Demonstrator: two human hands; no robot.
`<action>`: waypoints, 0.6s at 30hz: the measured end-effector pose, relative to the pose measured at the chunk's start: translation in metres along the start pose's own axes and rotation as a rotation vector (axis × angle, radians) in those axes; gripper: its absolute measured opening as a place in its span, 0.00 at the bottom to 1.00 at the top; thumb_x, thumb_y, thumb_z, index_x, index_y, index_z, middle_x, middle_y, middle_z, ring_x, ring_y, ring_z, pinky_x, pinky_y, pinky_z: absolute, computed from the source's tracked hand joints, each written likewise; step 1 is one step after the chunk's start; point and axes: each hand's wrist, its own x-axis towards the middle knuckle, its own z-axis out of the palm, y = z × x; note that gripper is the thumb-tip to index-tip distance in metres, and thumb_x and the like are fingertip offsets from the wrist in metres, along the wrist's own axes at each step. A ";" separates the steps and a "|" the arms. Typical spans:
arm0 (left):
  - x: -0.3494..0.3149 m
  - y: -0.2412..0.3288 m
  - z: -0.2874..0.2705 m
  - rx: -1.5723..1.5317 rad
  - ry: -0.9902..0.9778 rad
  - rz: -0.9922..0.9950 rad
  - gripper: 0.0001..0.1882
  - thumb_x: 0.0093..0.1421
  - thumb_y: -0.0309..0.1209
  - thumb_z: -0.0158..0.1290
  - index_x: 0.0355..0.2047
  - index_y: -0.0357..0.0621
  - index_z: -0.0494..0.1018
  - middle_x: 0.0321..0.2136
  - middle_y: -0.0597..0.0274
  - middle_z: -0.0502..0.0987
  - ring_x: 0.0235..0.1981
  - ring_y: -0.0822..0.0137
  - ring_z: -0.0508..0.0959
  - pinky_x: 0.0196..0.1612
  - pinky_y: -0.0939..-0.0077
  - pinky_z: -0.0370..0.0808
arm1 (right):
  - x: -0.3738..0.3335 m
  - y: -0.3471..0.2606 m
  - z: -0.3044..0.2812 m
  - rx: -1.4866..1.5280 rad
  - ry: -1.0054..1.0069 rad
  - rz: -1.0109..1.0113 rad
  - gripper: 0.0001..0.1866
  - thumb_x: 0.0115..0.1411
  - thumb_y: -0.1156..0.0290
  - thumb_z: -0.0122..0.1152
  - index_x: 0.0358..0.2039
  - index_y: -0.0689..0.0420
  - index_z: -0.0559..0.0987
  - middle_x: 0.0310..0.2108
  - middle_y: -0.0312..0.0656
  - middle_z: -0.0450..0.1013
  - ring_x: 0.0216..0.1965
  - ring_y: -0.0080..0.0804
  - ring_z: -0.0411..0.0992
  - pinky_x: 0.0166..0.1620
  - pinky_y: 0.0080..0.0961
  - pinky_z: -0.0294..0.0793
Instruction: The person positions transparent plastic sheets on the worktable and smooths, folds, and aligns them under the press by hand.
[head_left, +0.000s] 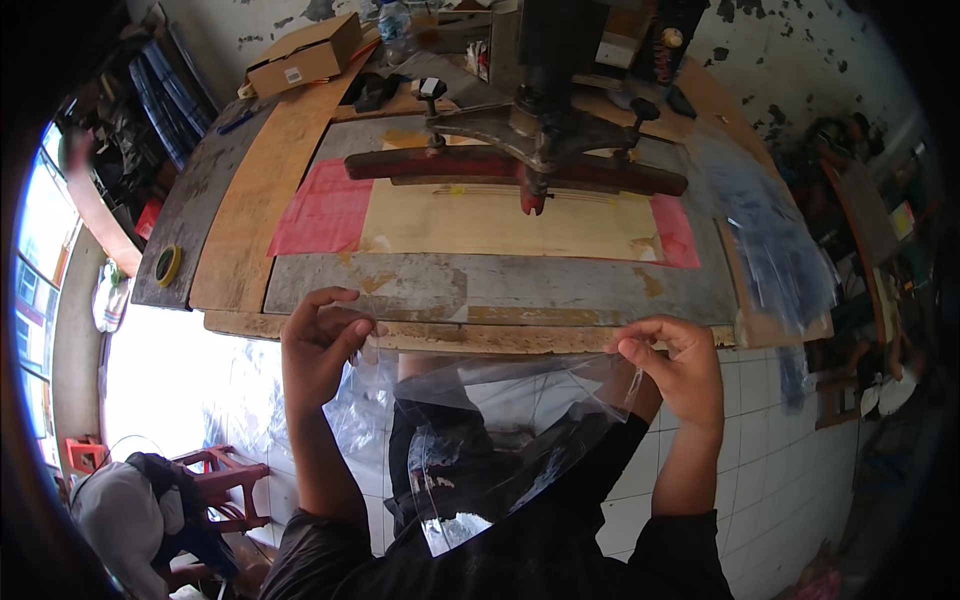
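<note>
A clear plastic sheet [510, 385] hangs over my lap, just in front of the worktable's near edge. My left hand [322, 345] pinches one upper corner between thumb and fingers. At the other upper corner, my right hand [678, 368] is closed on the plastic in the same way. The sheet sags between my hands, and its lower part catches the light. Beyond them, a dark metal press head with a long bar [600, 178] stands above a cream-coloured pad [510, 225] with pink material [322, 205] at its ends.
Clear plastic sheets [765, 235] hang over the table's right side. A tape roll [168, 265] lies at the left edge, and a cardboard box [305, 55] stands at the back left. Another person [130, 520] is at the lower left beside a red stool [225, 485].
</note>
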 end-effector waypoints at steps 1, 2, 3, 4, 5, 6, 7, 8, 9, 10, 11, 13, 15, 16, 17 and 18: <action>0.002 -0.004 0.001 -0.010 0.021 0.015 0.22 0.69 0.22 0.64 0.60 0.36 0.71 0.35 0.52 0.89 0.30 0.75 0.83 0.33 0.83 0.75 | 0.002 0.000 0.002 0.033 0.030 0.008 0.12 0.70 0.69 0.72 0.47 0.65 0.87 0.40 0.45 0.88 0.43 0.28 0.85 0.51 0.23 0.80; 0.005 -0.005 0.002 -0.020 0.043 0.030 0.22 0.69 0.23 0.64 0.60 0.36 0.71 0.34 0.52 0.89 0.28 0.75 0.82 0.31 0.82 0.74 | 0.004 0.000 0.003 0.066 0.060 0.016 0.11 0.71 0.70 0.71 0.47 0.65 0.87 0.39 0.45 0.87 0.43 0.27 0.85 0.50 0.23 0.80; 0.003 -0.005 0.003 -0.020 0.040 0.026 0.22 0.69 0.23 0.64 0.60 0.36 0.71 0.34 0.52 0.89 0.28 0.75 0.82 0.31 0.82 0.74 | 0.004 0.001 0.004 0.067 0.061 0.021 0.11 0.71 0.70 0.71 0.47 0.65 0.87 0.39 0.45 0.87 0.43 0.27 0.85 0.50 0.23 0.80; 0.002 -0.003 0.004 -0.018 0.042 0.007 0.22 0.69 0.23 0.64 0.60 0.36 0.71 0.34 0.52 0.89 0.28 0.76 0.81 0.31 0.82 0.74 | 0.003 0.003 0.004 0.101 0.077 0.031 0.11 0.71 0.71 0.70 0.47 0.66 0.87 0.39 0.46 0.87 0.43 0.27 0.85 0.50 0.23 0.80; 0.001 -0.002 0.004 -0.016 0.044 -0.011 0.22 0.69 0.23 0.64 0.60 0.36 0.71 0.34 0.53 0.88 0.27 0.76 0.81 0.31 0.82 0.74 | 0.003 0.004 0.005 0.135 0.093 0.040 0.11 0.71 0.71 0.70 0.47 0.66 0.86 0.39 0.46 0.87 0.43 0.27 0.85 0.49 0.23 0.80; 0.002 -0.002 0.005 -0.016 0.044 -0.008 0.22 0.69 0.23 0.64 0.60 0.36 0.71 0.34 0.53 0.88 0.27 0.76 0.81 0.31 0.82 0.74 | 0.005 0.005 0.005 0.134 0.094 0.038 0.11 0.71 0.71 0.70 0.47 0.66 0.86 0.39 0.46 0.87 0.43 0.27 0.85 0.49 0.23 0.80; 0.004 -0.002 0.005 -0.017 0.031 -0.022 0.22 0.69 0.23 0.64 0.60 0.36 0.71 0.34 0.53 0.89 0.28 0.77 0.81 0.31 0.82 0.73 | 0.007 0.006 0.005 0.170 0.103 0.039 0.11 0.71 0.72 0.70 0.47 0.67 0.86 0.39 0.46 0.87 0.43 0.27 0.85 0.49 0.23 0.80; 0.005 -0.002 0.005 -0.018 0.018 -0.035 0.22 0.69 0.23 0.64 0.60 0.36 0.71 0.34 0.54 0.89 0.28 0.77 0.81 0.32 0.83 0.73 | 0.009 0.007 0.006 0.205 0.112 0.040 0.10 0.71 0.73 0.70 0.47 0.67 0.86 0.39 0.46 0.87 0.43 0.27 0.85 0.49 0.23 0.80; 0.007 -0.002 0.006 -0.019 0.018 -0.034 0.22 0.69 0.23 0.64 0.60 0.36 0.71 0.34 0.54 0.89 0.28 0.77 0.81 0.32 0.83 0.73 | 0.010 0.008 0.005 0.204 0.112 0.040 0.10 0.71 0.73 0.70 0.47 0.67 0.86 0.39 0.46 0.87 0.43 0.27 0.85 0.49 0.23 0.80; 0.008 -0.002 0.008 -0.018 0.017 -0.051 0.22 0.69 0.23 0.64 0.60 0.35 0.71 0.34 0.55 0.88 0.28 0.78 0.81 0.32 0.83 0.73 | 0.011 0.010 0.004 0.215 0.116 0.033 0.10 0.71 0.73 0.69 0.46 0.68 0.86 0.39 0.47 0.87 0.43 0.28 0.85 0.49 0.23 0.81; 0.009 -0.002 0.009 -0.017 0.016 -0.069 0.22 0.69 0.23 0.64 0.61 0.35 0.71 0.33 0.56 0.88 0.29 0.78 0.81 0.33 0.83 0.73 | 0.012 0.011 0.003 0.226 0.119 0.026 0.10 0.71 0.74 0.69 0.46 0.68 0.86 0.39 0.47 0.87 0.44 0.28 0.85 0.49 0.23 0.81; 0.011 -0.003 0.010 -0.020 0.015 -0.074 0.22 0.69 0.22 0.65 0.61 0.35 0.72 0.34 0.57 0.89 0.29 0.80 0.80 0.33 0.84 0.73 | 0.016 0.013 0.004 0.226 0.133 0.028 0.10 0.71 0.74 0.69 0.46 0.68 0.86 0.39 0.46 0.86 0.43 0.27 0.84 0.49 0.22 0.80; 0.013 -0.006 0.011 -0.022 0.016 -0.078 0.22 0.68 0.21 0.65 0.60 0.35 0.73 0.36 0.58 0.89 0.30 0.81 0.80 0.34 0.85 0.73 | 0.021 0.019 0.005 0.225 0.145 0.028 0.09 0.70 0.74 0.69 0.46 0.67 0.86 0.39 0.45 0.86 0.42 0.26 0.84 0.49 0.22 0.80; 0.015 -0.007 0.014 -0.015 0.025 -0.070 0.22 0.68 0.22 0.65 0.61 0.36 0.73 0.36 0.58 0.89 0.31 0.80 0.81 0.35 0.84 0.74 | 0.023 0.024 0.005 0.205 0.166 0.017 0.09 0.70 0.75 0.69 0.45 0.67 0.87 0.39 0.43 0.85 0.41 0.24 0.82 0.49 0.22 0.79; 0.017 -0.007 0.016 -0.008 0.034 -0.062 0.23 0.68 0.22 0.65 0.61 0.36 0.73 0.36 0.58 0.89 0.32 0.79 0.82 0.36 0.84 0.75 | 0.026 0.030 0.004 0.185 0.186 0.005 0.08 0.70 0.75 0.69 0.45 0.66 0.87 0.39 0.40 0.85 0.40 0.23 0.81 0.49 0.21 0.78; 0.018 -0.008 0.020 -0.006 0.044 -0.062 0.23 0.68 0.22 0.65 0.61 0.36 0.73 0.36 0.58 0.89 0.32 0.79 0.82 0.36 0.84 0.75 | 0.030 0.035 0.005 0.186 0.177 0.002 0.08 0.70 0.75 0.69 0.45 0.66 0.87 0.39 0.40 0.85 0.40 0.23 0.81 0.49 0.21 0.78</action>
